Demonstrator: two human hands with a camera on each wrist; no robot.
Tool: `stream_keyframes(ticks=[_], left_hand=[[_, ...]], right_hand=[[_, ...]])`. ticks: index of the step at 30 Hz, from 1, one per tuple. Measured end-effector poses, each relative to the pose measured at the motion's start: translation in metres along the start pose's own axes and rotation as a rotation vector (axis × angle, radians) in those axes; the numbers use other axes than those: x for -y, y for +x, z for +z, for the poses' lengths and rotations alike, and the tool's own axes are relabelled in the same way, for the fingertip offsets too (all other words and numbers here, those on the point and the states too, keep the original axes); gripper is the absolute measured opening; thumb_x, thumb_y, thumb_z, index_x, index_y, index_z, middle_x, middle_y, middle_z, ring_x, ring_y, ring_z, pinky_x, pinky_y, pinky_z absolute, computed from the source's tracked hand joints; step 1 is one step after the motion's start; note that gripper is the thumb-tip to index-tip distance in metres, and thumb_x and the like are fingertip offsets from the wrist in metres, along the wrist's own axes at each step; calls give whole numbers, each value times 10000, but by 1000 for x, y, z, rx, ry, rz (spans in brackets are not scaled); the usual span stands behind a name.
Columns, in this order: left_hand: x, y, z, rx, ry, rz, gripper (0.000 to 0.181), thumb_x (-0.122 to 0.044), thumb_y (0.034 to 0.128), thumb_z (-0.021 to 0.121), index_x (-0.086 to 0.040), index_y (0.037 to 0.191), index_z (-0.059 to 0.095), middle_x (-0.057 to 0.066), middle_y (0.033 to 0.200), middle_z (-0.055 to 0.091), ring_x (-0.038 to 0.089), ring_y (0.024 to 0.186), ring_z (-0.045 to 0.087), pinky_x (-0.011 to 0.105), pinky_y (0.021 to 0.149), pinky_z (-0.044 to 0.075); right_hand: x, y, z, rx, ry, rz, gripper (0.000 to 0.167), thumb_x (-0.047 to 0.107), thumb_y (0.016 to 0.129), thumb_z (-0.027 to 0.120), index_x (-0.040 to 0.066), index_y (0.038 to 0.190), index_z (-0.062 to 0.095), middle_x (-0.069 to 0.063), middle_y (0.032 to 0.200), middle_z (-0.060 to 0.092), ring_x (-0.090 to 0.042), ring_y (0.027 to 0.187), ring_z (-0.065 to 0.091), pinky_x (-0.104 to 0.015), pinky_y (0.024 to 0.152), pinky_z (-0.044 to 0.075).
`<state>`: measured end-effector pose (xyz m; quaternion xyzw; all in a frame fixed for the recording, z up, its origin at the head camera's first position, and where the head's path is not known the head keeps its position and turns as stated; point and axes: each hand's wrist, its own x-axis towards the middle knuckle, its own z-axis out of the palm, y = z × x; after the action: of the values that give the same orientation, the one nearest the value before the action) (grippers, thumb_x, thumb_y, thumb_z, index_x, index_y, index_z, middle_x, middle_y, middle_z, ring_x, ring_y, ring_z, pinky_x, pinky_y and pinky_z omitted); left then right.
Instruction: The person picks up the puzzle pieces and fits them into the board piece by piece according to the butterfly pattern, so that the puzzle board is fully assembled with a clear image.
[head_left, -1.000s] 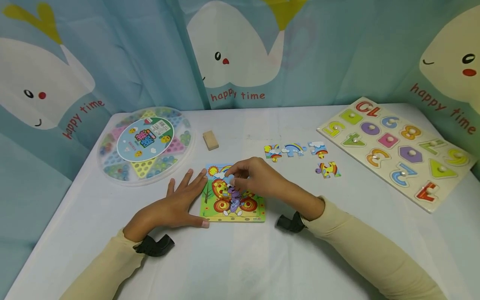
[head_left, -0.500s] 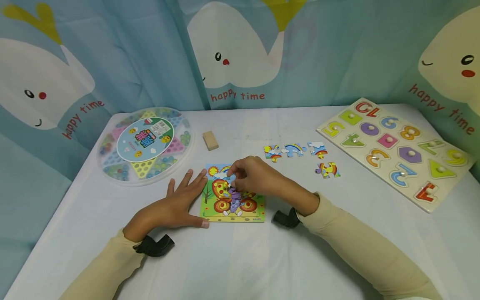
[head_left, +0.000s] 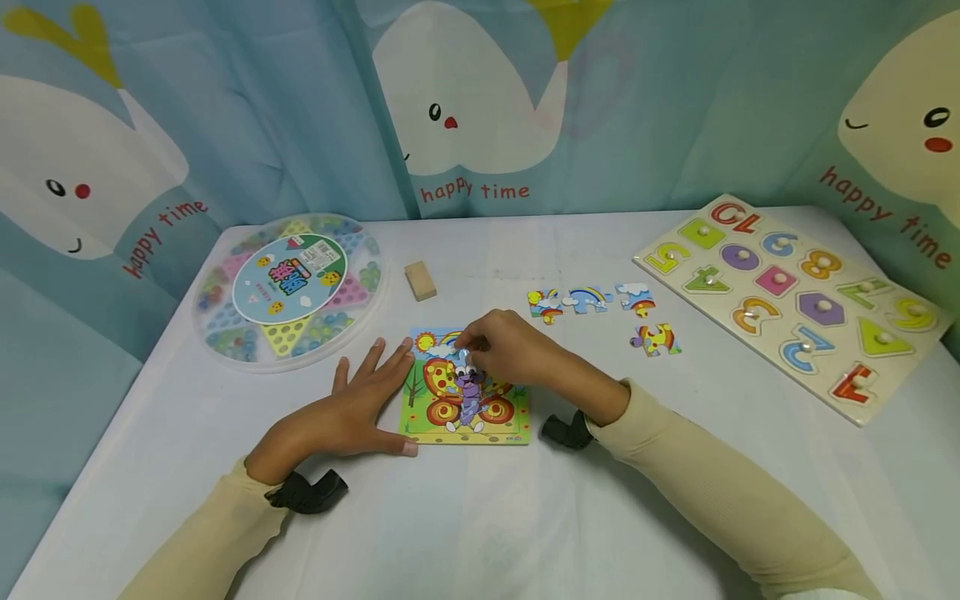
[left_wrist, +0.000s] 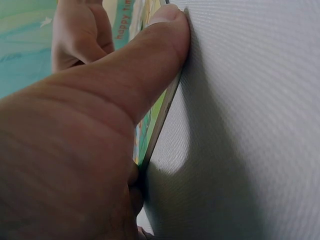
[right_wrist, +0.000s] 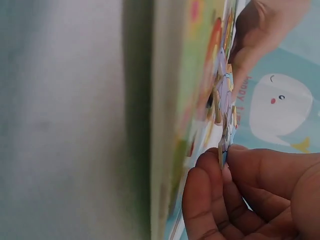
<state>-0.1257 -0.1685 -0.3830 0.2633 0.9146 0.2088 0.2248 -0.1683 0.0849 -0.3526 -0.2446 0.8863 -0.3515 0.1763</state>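
Note:
A square butterfly jigsaw board (head_left: pixel 427 435) lies on the white table in the head view. My left hand (head_left: pixel 358 410) rests at its left side, fingers spread and straight, with the thumb touching the lower left edge. Over the board's upper right part, my right hand (head_left: pixel 517 346) pinches a puzzle piece (right_wrist: pixel 223 150) between thumb and fingertips. In the right wrist view that piece stands raised and tilted from the board, among purple printed parts. The head view shows a big-eyed purple face (head_left: pixel 467 373) just below the fingertips. This hand hides the board's upper right corner.
Several loose puzzle pieces (head_left: pixel 588 300) lie right of the board. A wooden block (head_left: pixel 421 282) sits behind it. A round lidded bead case (head_left: pixel 291 279) stands at back left, a number-and-shape peg board (head_left: pixel 787 304) at right. A whale-print curtain (head_left: pixel 645 125) hangs behind.
My right hand has shifted slightly, its wrist moving a little left. More of the purple face has come into view under the fingers. The left hand stays in place.

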Motion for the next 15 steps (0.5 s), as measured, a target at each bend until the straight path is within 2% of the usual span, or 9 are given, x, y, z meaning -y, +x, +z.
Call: stream_keyframes(ticks=[3,15], left_hand=[[0,0,0,-1,-1,0,1181,-589,729,773,-110,1572,100,-23,1626,-63,296,1447,-194,658,1037,-171],[0,-1,0,-9,-9,12,1173,-564,733,784,-95,1570,108,-8,1628,-51,305,1448,-185,669,1032,-164]], right_hand=[[-1,2,1,-10,-13,6,166,32,926,630,13,1054,734,-41,960,701,-133,790,588,-254,675,494],[-2,6,2,4,-8,11,160,11,908,640,-2,1039,730,-56,954,699,-149,810,600,-270,727,511]])
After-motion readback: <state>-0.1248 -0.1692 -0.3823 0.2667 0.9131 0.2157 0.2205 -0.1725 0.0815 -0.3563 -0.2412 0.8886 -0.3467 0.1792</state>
